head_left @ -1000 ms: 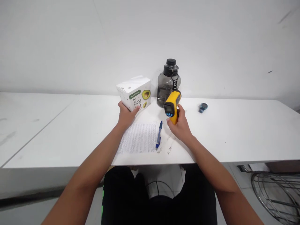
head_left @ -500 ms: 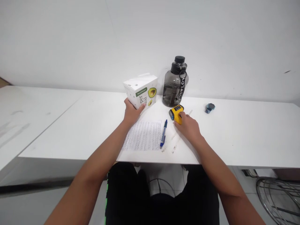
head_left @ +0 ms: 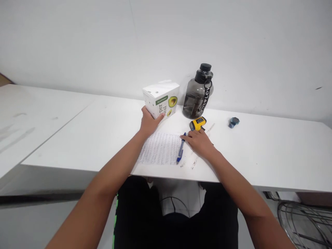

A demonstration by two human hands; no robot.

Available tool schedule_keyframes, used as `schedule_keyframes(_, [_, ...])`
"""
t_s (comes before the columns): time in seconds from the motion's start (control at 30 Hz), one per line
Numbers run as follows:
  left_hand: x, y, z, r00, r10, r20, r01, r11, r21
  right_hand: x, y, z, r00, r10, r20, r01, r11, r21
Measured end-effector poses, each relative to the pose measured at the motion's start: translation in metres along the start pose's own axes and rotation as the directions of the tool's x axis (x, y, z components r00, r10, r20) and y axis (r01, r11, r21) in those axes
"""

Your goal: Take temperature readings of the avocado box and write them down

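Note:
My left hand (head_left: pixel 150 122) is wrapped round the lower front corner of a white box (head_left: pixel 151 101) with avocado pictures, its thumb across the printed front. The box stands upright. My right hand (head_left: pixel 199 141) rests low over the table, fingers apart, one digit reaching to the top end of a blue pen (head_left: pixel 180 152). The pen lies flat beside a sheet of paper (head_left: pixel 159 148) covered in rows of writing. Just beyond the right hand lies a yellow and black infrared thermometer (head_left: pixel 198 122); its handle is partly hidden by the fingers.
Behind the thermometer a grey translucent water bottle (head_left: pixel 193 98) with a black lid stands near the wall. A blue digital watch (head_left: pixel 234 122) lies to the right on the white table (head_left: pixel 272 148). A wire rack (head_left: pixel 303 221) is below the table at the right.
My right hand has let go of the thermometer and moved left to the upper end of the pen. My left hand keeps hold of the box. The view has shifted slightly.

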State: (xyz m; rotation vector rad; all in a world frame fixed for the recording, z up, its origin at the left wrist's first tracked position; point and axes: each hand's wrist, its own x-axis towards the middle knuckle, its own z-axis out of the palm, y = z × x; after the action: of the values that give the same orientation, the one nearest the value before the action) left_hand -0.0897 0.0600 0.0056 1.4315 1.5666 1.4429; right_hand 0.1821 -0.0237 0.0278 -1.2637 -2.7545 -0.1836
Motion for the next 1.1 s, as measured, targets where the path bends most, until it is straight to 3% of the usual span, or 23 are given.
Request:
schedule_keyframes(0.1, [0.0,0.0,0.0,1.0,-0.002,-0.001,0.002,1.0,0.017,-0.001,0.001,0.0,0.999,-0.017,-0.028,0.018,0.998,0.054])
schedule_keyframes(0.2, [0.0,0.0,0.001,1.0,-0.011,-0.004,0.011,1.0,0.028,-0.006,-0.002,-0.002,0.985,0.082,-0.153,-0.039,0.963,0.266])
schedule_keyframes(0.27, [0.0,-0.001,0.001,1.0,-0.02,-0.006,0.02,1.0,0.016,-0.011,-0.009,-0.006,0.96,0.182,-0.211,-0.056,0.867,0.495])
schedule_keyframes(0.33, [0.0,-0.001,0.001,1.0,-0.022,-0.011,0.022,1.0,0.011,-0.016,-0.02,-0.011,0.961,0.219,-0.169,-0.031,0.691,0.722])
schedule_keyframes(0.4, [0.001,-0.001,0.001,1.0,-0.014,-0.023,0.015,1.0,0.024,-0.018,-0.03,-0.014,0.98,0.18,-0.09,-0.021,0.536,0.844])
schedule_keyframes(0.47, [0.001,0.0,0.001,0.999,-0.008,-0.037,0.01,1.0,0.028,-0.017,-0.038,-0.015,0.986,0.164,-0.029,-0.052,0.468,0.882])
schedule_keyframes(0.73, [0.001,-0.001,0.002,1.0,-0.013,-0.027,0.014,1.0,0.019,-0.008,-0.046,-0.003,0.943,0.326,0.063,-0.204,0.419,0.885])
schedule_keyframes(1.1, [0.003,-0.009,0.004,0.999,0.014,-0.047,-0.018,0.998,-0.067,-0.007,-0.048,-0.001,0.957,0.278,0.089,-0.211,0.449,0.868])
